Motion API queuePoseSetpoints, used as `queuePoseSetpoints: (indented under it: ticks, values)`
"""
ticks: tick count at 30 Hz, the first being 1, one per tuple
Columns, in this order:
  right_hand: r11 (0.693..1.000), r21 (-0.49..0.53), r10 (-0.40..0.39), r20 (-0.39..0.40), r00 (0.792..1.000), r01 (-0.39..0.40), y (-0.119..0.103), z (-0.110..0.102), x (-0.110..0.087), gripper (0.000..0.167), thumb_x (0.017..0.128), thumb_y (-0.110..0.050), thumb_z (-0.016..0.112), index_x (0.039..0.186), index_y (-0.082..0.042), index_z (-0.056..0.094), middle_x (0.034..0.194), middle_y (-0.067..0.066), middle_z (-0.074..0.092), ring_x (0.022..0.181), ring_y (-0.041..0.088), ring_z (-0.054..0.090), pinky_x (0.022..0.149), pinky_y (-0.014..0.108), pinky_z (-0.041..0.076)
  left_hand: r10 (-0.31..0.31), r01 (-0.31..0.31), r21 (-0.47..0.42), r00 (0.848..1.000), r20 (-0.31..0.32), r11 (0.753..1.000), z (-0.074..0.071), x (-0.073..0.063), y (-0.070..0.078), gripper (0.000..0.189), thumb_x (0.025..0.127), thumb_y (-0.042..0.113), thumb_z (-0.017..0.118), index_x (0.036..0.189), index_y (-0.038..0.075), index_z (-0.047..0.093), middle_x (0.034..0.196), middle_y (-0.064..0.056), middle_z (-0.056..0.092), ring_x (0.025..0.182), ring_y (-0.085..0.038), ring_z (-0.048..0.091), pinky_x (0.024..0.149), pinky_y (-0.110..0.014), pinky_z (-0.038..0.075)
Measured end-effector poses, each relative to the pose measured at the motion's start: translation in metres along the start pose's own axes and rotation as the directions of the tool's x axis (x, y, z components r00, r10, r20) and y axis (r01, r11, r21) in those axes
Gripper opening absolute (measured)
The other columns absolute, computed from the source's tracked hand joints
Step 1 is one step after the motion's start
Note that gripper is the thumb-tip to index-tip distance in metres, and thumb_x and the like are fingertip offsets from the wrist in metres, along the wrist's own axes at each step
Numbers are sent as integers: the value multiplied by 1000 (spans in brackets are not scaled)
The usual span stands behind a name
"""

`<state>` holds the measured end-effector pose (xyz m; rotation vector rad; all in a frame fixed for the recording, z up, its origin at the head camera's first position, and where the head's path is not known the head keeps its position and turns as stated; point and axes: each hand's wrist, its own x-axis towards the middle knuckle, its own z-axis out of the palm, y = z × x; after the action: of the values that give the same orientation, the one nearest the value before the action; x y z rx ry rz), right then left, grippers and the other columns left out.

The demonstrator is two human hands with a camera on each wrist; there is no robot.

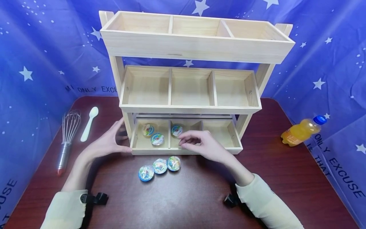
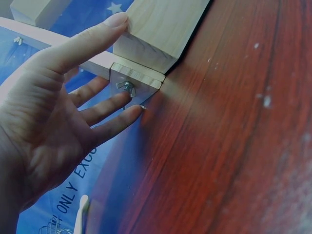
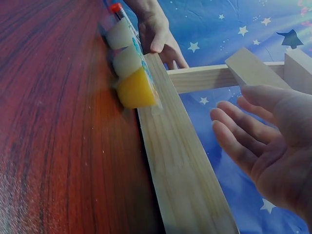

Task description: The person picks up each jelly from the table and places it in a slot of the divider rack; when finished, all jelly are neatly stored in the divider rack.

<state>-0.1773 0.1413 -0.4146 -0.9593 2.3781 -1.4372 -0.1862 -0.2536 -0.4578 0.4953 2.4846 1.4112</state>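
A three-tier wooden rack [image 1: 183,109] with divided bins stands on the table. My left hand [image 1: 104,143] is at the left end of its lowest bin, thumb touching the front corner and fingers spread beside the leg; the left wrist view shows the hand [image 2: 63,102] near a wing nut [image 2: 126,87]. Over the lowest middle compartment, my right hand [image 1: 201,143] has loosely bent fingers and holds nothing, its fingertips right beside a jelly cup [image 1: 176,130]. Two more jelly cups [image 1: 157,139] lie in the left compartment. Three jelly cups [image 1: 160,166] sit in a row before the rack.
On the left lie a whisk [image 1: 66,140] and a white spoon [image 1: 90,124]. A bottle of orange drink [image 1: 300,131] with a blue cap lies at the right. Blue star-printed cloth [image 1: 320,57] surrounds the dark red table [image 1: 177,203].
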Motion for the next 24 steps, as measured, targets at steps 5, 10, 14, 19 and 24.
queuePoseSetpoints:
  ticks: [5, 10, 14, 19, 24]
  values:
    - [1000, -6, 11, 87, 996, -11, -1, 1, -1, 31, 98, -15, 71, 128, -9, 71, 106, 2, 80, 101, 9, 73, 85, 25, 61, -5, 5, 14, 1000, -2, 1000, -1, 0, 1, 134, 72, 26, 95, 161, 51, -1, 160, -20, 28, 130, -47, 60, 106, -55, 52]
    - [999, -36, 42, 181, 983, -36, -4, 2, -2, 34, 96, -16, 73, 130, -8, 70, 110, 8, 79, 102, 9, 74, 90, 24, 61, -5, 5, 16, 1000, -5, 1000, -1, 1, 1, 134, 73, 25, 95, 161, 51, -1, 161, -19, 27, 130, -46, 60, 106, -54, 52]
    - [995, -103, 38, 240, 970, -14, -8, 4, -4, 35, 95, -16, 73, 130, -7, 70, 116, 9, 77, 103, 10, 75, 91, 23, 61, -5, 5, 12, 1000, -4, 1000, -1, 1, 0, 134, 73, 25, 95, 161, 51, -1, 161, -18, 27, 131, -46, 59, 106, -54, 52]
    - [979, -204, 31, 257, 966, 23, -11, 8, -6, 38, 94, -18, 75, 130, -8, 69, 121, 6, 76, 104, 14, 75, 92, 23, 60, -4, 4, 16, 1000, -2, 1000, -1, 0, 0, 134, 73, 26, 95, 161, 51, -1, 160, -19, 28, 131, -47, 59, 107, -56, 51]
    - [963, -265, 33, 273, 961, 42, -13, 12, -7, 41, 94, -20, 76, 132, -7, 69, 126, 6, 74, 106, 16, 75, 93, 25, 60, -14, 14, 17, 1000, -6, 1000, -1, 1, 0, 133, 72, 26, 96, 162, 51, 0, 159, -18, 29, 131, -45, 60, 108, -56, 51]
